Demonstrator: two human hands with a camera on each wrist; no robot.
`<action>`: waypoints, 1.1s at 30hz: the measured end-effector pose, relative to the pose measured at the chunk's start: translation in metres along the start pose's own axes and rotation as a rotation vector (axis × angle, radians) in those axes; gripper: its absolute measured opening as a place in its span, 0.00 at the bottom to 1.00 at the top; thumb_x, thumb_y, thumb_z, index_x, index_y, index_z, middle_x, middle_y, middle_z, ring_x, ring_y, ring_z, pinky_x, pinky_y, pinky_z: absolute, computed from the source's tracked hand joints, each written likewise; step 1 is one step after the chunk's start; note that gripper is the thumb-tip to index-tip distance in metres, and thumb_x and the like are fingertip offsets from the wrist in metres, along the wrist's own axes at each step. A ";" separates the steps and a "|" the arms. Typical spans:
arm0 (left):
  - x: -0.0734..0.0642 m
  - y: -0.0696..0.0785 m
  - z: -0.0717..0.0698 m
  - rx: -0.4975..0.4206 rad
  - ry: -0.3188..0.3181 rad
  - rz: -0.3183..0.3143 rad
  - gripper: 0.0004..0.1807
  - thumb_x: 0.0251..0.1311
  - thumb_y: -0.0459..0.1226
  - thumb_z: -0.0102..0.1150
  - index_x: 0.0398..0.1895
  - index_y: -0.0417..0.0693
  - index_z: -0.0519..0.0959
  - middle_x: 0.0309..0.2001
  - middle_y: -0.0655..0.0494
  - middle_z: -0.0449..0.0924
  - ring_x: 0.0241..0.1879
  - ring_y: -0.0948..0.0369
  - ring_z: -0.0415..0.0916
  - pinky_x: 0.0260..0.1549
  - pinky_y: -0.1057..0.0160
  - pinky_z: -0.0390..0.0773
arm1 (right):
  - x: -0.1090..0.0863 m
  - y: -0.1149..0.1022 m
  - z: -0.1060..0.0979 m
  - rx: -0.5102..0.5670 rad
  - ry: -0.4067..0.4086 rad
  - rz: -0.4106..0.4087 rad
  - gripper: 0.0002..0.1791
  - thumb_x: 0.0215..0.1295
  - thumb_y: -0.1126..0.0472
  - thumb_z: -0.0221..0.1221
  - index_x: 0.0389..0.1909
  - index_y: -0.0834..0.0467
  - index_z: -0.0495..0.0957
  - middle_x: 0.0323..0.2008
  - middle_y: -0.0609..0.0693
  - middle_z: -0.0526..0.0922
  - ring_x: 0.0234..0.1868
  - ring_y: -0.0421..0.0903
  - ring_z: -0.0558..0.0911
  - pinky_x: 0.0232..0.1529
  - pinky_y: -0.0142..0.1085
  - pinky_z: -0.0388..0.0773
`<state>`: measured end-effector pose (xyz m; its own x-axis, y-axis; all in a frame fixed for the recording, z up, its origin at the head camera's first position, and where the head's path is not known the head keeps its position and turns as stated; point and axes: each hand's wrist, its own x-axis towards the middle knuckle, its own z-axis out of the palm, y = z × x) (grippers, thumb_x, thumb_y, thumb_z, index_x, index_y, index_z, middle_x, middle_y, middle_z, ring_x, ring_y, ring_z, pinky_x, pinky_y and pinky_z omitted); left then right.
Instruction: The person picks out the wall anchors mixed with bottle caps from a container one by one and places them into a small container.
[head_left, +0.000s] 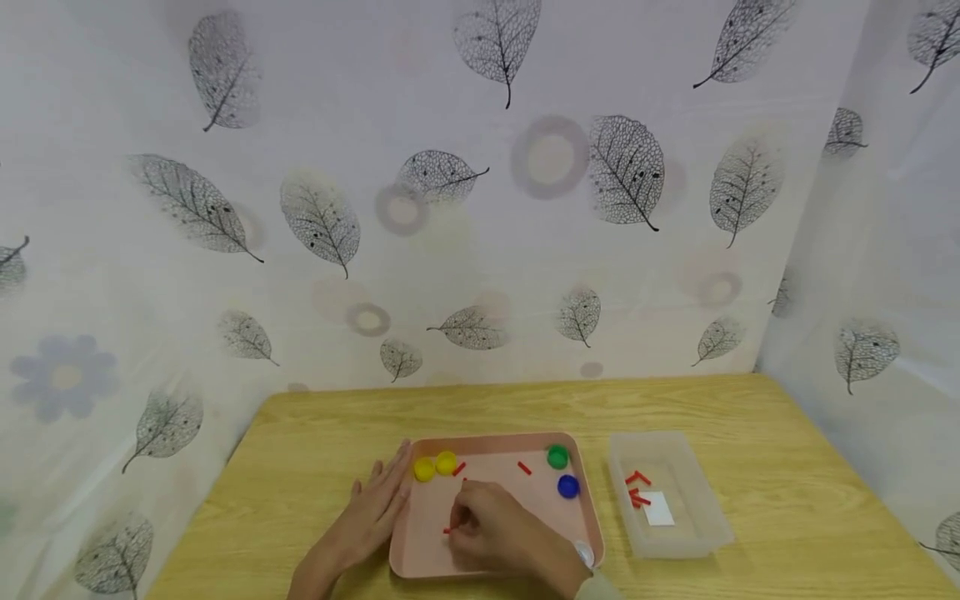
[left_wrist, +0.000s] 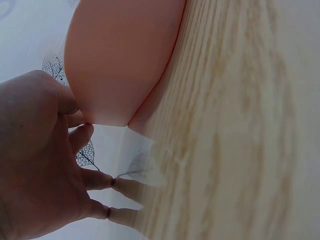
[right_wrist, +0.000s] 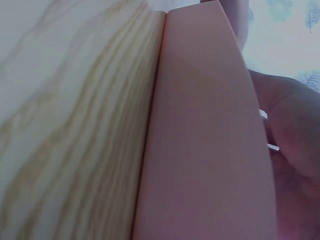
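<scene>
A pink tray [head_left: 495, 450] sits on the table in the head view. My left hand [head_left: 369, 517] lies along its left side with fingers extended; in the left wrist view the thumb and nearest fingers of this hand [left_wrist: 45, 160] are at the tray's rim. Over the tray's lower middle, my right hand [head_left: 498, 529] has curled fingers and pinches a small red stick [head_left: 447, 531], whose end juts out to the left. In the right wrist view the tray wall [right_wrist: 200, 125] hides most of the fingertips. Another red stick [head_left: 465, 480] peeks out above the knuckles.
Yellow caps [head_left: 424, 469] and a red stick [head_left: 460, 468] lie at the tray's upper left. Another red stick [head_left: 524, 468], a green cap [head_left: 557, 457] and a blue cap [head_left: 568, 487] are rightward. A clear container [head_left: 705, 521] to the right holds several red sticks [head_left: 637, 498] and a white square [head_left: 659, 509].
</scene>
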<state>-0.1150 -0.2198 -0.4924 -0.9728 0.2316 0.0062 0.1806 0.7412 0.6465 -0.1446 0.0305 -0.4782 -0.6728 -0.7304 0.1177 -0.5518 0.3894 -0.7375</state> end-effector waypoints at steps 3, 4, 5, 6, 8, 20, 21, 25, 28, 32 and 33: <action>0.006 0.001 -0.004 0.002 -0.001 0.003 0.31 0.83 0.47 0.36 0.84 0.53 0.49 0.82 0.54 0.43 0.75 0.26 0.41 0.61 0.16 0.34 | -0.003 0.002 -0.009 0.077 0.018 -0.007 0.06 0.62 0.64 0.66 0.32 0.49 0.81 0.28 0.32 0.79 0.30 0.29 0.77 0.34 0.25 0.78; 0.004 0.000 -0.002 0.004 -0.004 -0.002 0.31 0.83 0.47 0.36 0.84 0.54 0.49 0.82 0.54 0.43 0.75 0.26 0.41 0.61 0.16 0.34 | -0.007 0.002 -0.009 0.117 0.010 0.012 0.07 0.62 0.64 0.66 0.32 0.48 0.81 0.28 0.33 0.79 0.30 0.30 0.77 0.34 0.26 0.79; 0.002 -0.001 -0.002 0.003 -0.009 -0.013 0.31 0.83 0.47 0.36 0.84 0.54 0.48 0.82 0.54 0.43 0.75 0.27 0.41 0.61 0.16 0.34 | -0.010 0.003 -0.009 0.140 0.007 0.023 0.07 0.62 0.64 0.65 0.33 0.47 0.81 0.29 0.33 0.80 0.30 0.30 0.78 0.34 0.27 0.79; 0.001 -0.001 -0.001 0.004 -0.005 -0.018 0.31 0.83 0.47 0.37 0.84 0.55 0.49 0.82 0.54 0.44 0.75 0.27 0.42 0.61 0.16 0.35 | -0.012 0.003 -0.011 0.151 0.006 0.033 0.07 0.63 0.64 0.65 0.34 0.47 0.81 0.29 0.33 0.80 0.31 0.31 0.78 0.35 0.27 0.79; 0.001 -0.002 -0.002 0.014 -0.005 -0.026 0.31 0.83 0.48 0.37 0.84 0.55 0.48 0.82 0.55 0.44 0.75 0.27 0.42 0.61 0.16 0.35 | -0.015 0.004 -0.015 0.145 0.008 0.037 0.07 0.64 0.64 0.65 0.35 0.47 0.80 0.31 0.34 0.80 0.32 0.31 0.78 0.36 0.27 0.80; 0.004 0.000 -0.004 0.030 -0.016 -0.013 0.31 0.84 0.46 0.36 0.84 0.53 0.47 0.82 0.53 0.43 0.75 0.26 0.43 0.61 0.16 0.36 | -0.031 0.010 -0.040 -0.015 0.143 -0.070 0.07 0.64 0.65 0.67 0.33 0.49 0.81 0.32 0.36 0.76 0.33 0.34 0.76 0.35 0.26 0.79; 0.004 -0.001 -0.004 0.031 -0.013 -0.015 0.32 0.84 0.46 0.36 0.84 0.53 0.47 0.82 0.53 0.44 0.74 0.26 0.43 0.60 0.16 0.36 | -0.032 0.012 -0.041 -0.023 0.170 -0.116 0.08 0.63 0.66 0.68 0.33 0.50 0.81 0.32 0.37 0.77 0.33 0.34 0.76 0.35 0.26 0.79; 0.003 -0.002 -0.005 0.037 -0.015 -0.018 0.31 0.83 0.47 0.36 0.84 0.53 0.48 0.82 0.54 0.43 0.75 0.26 0.44 0.60 0.15 0.37 | -0.037 0.020 -0.047 -0.041 0.270 -0.274 0.12 0.58 0.71 0.70 0.31 0.52 0.80 0.30 0.40 0.78 0.31 0.35 0.76 0.32 0.29 0.81; 0.004 -0.001 -0.004 0.046 -0.015 -0.008 0.31 0.83 0.46 0.37 0.84 0.52 0.48 0.82 0.54 0.43 0.74 0.26 0.45 0.60 0.15 0.39 | -0.043 0.025 -0.054 -0.062 0.301 -0.317 0.13 0.57 0.72 0.70 0.32 0.51 0.79 0.28 0.42 0.78 0.30 0.35 0.75 0.30 0.30 0.80; 0.005 0.000 -0.003 0.046 -0.021 -0.016 0.31 0.83 0.46 0.36 0.84 0.53 0.48 0.82 0.54 0.43 0.75 0.27 0.44 0.61 0.15 0.38 | -0.052 0.029 -0.064 -0.025 0.286 -0.286 0.11 0.60 0.71 0.69 0.34 0.52 0.80 0.30 0.42 0.78 0.31 0.37 0.75 0.31 0.31 0.80; 0.006 0.001 -0.003 0.043 -0.025 -0.021 0.31 0.83 0.47 0.36 0.84 0.54 0.48 0.82 0.54 0.42 0.75 0.27 0.43 0.61 0.16 0.37 | -0.055 0.030 -0.066 -0.008 0.286 -0.278 0.11 0.60 0.71 0.68 0.34 0.52 0.80 0.30 0.43 0.78 0.31 0.38 0.75 0.30 0.31 0.80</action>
<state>-0.1210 -0.2197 -0.4898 -0.9727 0.2306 -0.0261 0.1667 0.7724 0.6129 -0.1571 0.1193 -0.4628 -0.6069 -0.6233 0.4932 -0.7351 0.2043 -0.6464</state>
